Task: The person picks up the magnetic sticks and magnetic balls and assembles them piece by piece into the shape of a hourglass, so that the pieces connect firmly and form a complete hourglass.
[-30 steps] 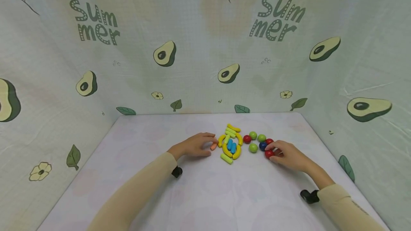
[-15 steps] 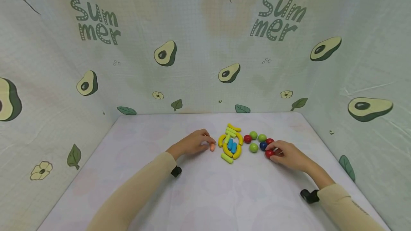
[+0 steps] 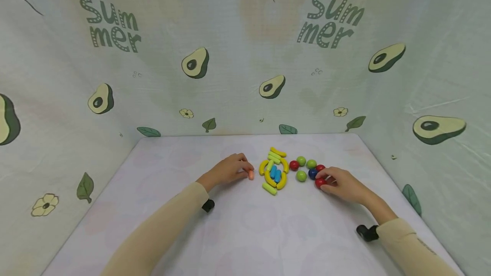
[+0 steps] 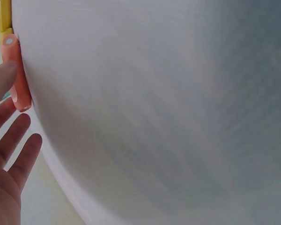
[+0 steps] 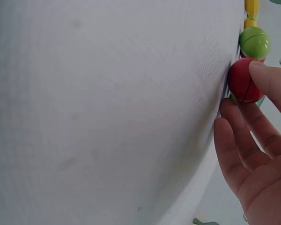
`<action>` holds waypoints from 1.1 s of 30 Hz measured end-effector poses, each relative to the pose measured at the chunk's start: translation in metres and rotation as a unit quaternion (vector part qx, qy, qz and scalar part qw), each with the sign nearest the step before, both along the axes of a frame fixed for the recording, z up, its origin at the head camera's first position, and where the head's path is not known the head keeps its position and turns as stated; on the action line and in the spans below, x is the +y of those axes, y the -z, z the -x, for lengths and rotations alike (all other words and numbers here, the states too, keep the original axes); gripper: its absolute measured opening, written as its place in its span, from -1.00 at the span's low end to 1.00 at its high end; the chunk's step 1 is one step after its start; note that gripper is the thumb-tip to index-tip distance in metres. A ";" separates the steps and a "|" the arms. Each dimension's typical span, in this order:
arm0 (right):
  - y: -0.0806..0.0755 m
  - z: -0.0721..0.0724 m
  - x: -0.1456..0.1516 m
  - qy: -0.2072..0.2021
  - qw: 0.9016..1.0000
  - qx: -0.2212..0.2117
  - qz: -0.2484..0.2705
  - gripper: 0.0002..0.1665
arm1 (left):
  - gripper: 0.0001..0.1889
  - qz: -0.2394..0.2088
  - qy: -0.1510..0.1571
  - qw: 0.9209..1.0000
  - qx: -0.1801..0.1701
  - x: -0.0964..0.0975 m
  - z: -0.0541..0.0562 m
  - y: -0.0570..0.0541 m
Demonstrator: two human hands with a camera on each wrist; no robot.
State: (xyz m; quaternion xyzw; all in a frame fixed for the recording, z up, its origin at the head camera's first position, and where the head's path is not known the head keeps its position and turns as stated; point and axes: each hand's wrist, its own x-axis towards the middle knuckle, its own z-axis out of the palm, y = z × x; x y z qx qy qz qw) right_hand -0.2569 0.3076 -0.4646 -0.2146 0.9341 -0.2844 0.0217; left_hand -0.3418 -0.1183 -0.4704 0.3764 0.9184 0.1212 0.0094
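My left hand [image 3: 229,169] pinches a small orange cylinder [image 4: 21,86] between thumb and fingers, left of the group of toy pieces. In the left wrist view the cylinder stands tilted, with a pale dot on its end. My right hand [image 3: 343,183] holds a shiny red ball [image 5: 241,80] by thumb and fingertips, at the right end of the ball group. A dark blue ball [image 3: 313,173] lies just beyond that red ball, and another red ball [image 3: 320,168] is partly hidden behind my fingers.
Yellow banana-shaped pieces [image 3: 284,165], lime-green cylinders [image 3: 269,188] and blue cylinders [image 3: 278,176] form a cluster mid-table. Green balls [image 3: 301,176] and a red ball lie to its right. A patterned cloth [image 3: 230,24] hangs behind the white table [image 3: 245,233].
My left hand has taken hold of the orange cylinder and drawn it slightly left, away from the yellow pieces. The right hand stays at the red ball.
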 end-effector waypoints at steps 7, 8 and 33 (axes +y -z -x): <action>0.000 0.001 -0.001 0.006 1.000 -0.004 -0.001 -0.69 | -0.77 -0.010 0.026 0.999 0.032 -0.004 0.002 0.001; 0.000 0.001 -0.001 0.006 1.000 -0.004 0.000 -0.69 | -0.78 -0.010 0.028 0.999 0.032 -0.004 0.002 0.001; 0.003 -0.001 -0.002 0.014 1.000 0.005 -0.002 -0.68 | -0.82 -0.036 -0.046 0.996 -0.061 -0.015 -0.009 0.000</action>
